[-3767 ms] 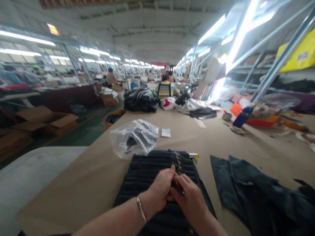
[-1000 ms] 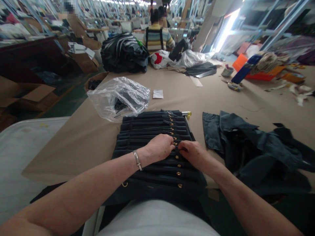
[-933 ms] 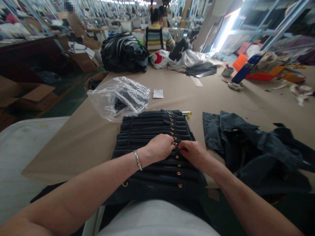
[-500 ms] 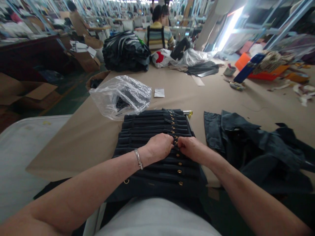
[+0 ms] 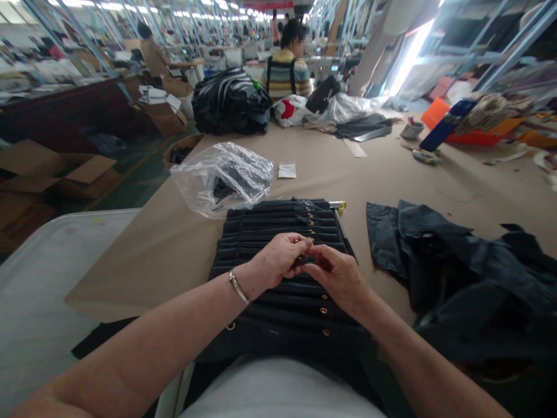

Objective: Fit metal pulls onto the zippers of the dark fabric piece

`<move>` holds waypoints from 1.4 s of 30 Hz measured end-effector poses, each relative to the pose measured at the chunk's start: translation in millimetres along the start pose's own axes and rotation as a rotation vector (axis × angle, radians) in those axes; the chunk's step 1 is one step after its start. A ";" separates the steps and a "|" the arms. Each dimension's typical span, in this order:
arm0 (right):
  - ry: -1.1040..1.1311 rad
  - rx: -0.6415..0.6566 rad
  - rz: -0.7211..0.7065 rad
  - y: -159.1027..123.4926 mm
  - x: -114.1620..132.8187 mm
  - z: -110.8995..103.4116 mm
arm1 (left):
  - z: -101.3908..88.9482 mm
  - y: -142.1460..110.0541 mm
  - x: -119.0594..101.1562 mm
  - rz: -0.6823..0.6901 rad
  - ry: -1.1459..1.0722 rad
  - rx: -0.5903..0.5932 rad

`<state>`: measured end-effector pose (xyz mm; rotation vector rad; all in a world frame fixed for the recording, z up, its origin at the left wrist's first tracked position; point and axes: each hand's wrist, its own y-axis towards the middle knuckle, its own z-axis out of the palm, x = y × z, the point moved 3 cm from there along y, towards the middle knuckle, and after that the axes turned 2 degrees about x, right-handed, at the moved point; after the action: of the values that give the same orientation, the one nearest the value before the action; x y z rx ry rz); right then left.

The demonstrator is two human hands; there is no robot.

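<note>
Above the brown-topped table (image 5: 331,180), I'm viewing my bare left hand (image 5: 282,259) touching my bare right hand (image 5: 339,271) at the fingertips. Left grip is curling nearly closed, right grip is part-curled, thumb and index slightly apart; I'm not managing to tell what either is holding. The overlapping row of dark zipped fabric pieces with gold-coloured pulls (image 5: 256,237) is lying right beneath them. A crumpled clear plastic bag (image 5: 250,171) is sitting just beyond; a loose blue-grey fabric heap (image 5: 452,249) is lying right.
</note>
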<state>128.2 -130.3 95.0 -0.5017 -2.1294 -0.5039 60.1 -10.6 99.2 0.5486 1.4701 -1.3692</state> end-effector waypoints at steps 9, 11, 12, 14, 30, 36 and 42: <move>0.081 -0.112 -0.078 6.4 1.2 17.6 | 15.6 -2.1 6.9 0.045 -0.234 -0.113; 0.153 -0.061 -0.045 6.2 -0.6 16.7 | 15.0 -2.4 8.6 0.035 -0.236 -0.103; 0.189 -0.033 -0.028 6.1 -1.3 14.6 | 13.8 -2.8 9.5 0.026 -0.238 -0.100; 0.250 -0.005 0.011 6.0 -3.1 6.3 | 10.3 -4.4 11.2 -0.005 -0.235 -0.097; 0.294 0.053 0.141 -20.0 -25.7 -16.3 | 10.9 -7.8 17.2 -0.091 0.169 0.171; -0.164 0.091 0.050 -29.6 -29.9 -18.2 | 8.0 -5.8 9.7 0.131 0.754 0.122; -0.217 0.149 0.051 -32.1 -37.1 -12.1 | 11.8 -5.5 8.7 0.234 0.989 0.120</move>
<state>139.6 -169.7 65.6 -0.5450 -2.3335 -0.2688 56.3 -25.4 96.0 1.5744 1.9877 -1.0205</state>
